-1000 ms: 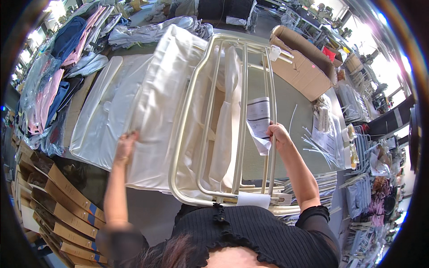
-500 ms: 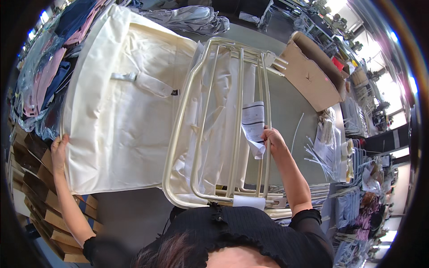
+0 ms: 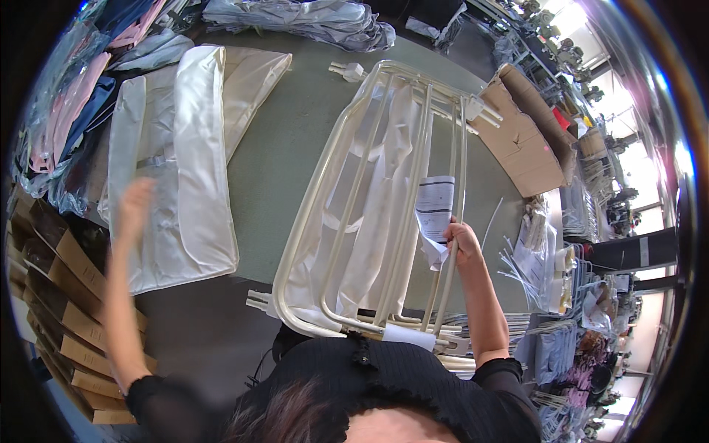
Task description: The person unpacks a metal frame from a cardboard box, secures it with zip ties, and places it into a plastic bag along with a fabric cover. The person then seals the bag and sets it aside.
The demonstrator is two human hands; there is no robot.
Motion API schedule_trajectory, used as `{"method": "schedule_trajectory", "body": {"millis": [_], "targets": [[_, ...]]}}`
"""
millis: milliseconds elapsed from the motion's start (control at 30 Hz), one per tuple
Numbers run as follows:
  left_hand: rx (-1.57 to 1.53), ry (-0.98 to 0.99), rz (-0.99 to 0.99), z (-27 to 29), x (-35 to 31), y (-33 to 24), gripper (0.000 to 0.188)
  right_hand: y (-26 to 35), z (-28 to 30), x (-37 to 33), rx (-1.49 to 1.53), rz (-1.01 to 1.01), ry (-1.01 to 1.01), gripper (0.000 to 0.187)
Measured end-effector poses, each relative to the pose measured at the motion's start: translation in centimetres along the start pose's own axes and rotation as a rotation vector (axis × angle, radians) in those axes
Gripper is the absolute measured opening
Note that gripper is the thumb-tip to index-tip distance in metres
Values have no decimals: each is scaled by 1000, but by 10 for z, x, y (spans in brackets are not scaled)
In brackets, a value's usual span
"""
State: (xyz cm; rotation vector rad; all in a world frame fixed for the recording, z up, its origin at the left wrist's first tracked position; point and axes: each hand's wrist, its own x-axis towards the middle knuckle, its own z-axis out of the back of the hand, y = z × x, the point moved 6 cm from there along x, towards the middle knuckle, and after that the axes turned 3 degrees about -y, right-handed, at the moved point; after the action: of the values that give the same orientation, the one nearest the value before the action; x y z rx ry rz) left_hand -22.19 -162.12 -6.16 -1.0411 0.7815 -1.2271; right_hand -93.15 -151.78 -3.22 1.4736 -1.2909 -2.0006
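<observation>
My right hand (image 3: 463,242) is closed around a tube at the right side of the cream metal frame (image 3: 293,246), which leans up from the table against my front. A printed paper sheet (image 3: 434,203) hangs beside those fingers, and I cannot tell whether they hold it too. Cream fabric (image 3: 380,173) shows behind the frame's bars. At the left lies a cream fabric cover (image 3: 203,159), folded over on itself and apart from the frame. My left hand (image 3: 135,205) is over the cover's left part, smeared by motion, so its fingers cannot be made out.
An open cardboard box (image 3: 509,136) lies at the table's far right, with white strips (image 3: 521,273) nearer me. A grey plastic-wrapped bundle (image 3: 299,22) lies at the far edge. Folded cardboard (image 3: 81,328) stands at the lower left; bagged fabrics (image 3: 63,122) are piled beyond.
The cream cover, spread out up to the frame before, is now folded over and farther left. My left hand has left its edge and moved up and right. The frame has shifted slightly right.
</observation>
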Motion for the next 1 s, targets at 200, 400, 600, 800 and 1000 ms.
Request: {"method": "schedule_trajectory", "body": {"millis": [200, 400, 600, 800, 1000], "targets": [[-519, 630, 423, -295, -167, -35, 80, -20, 20, 34, 29, 17, 57, 14], [-1058, 729, 706, -325, -182, -68, 79, -50, 15, 75, 68, 30, 32, 13], [-578, 509, 609, -316, -174, -8, 57, -95, -3, 81, -41, 56, 55, 20], [-231, 368, 369, -313, -162, -14, 33, -90, -11, 82, -73, 137, 60, 34], [-108, 333, 312, -326, -157, -20, 36, -108, 17, 108, -187, 202, -149, 58]]}}
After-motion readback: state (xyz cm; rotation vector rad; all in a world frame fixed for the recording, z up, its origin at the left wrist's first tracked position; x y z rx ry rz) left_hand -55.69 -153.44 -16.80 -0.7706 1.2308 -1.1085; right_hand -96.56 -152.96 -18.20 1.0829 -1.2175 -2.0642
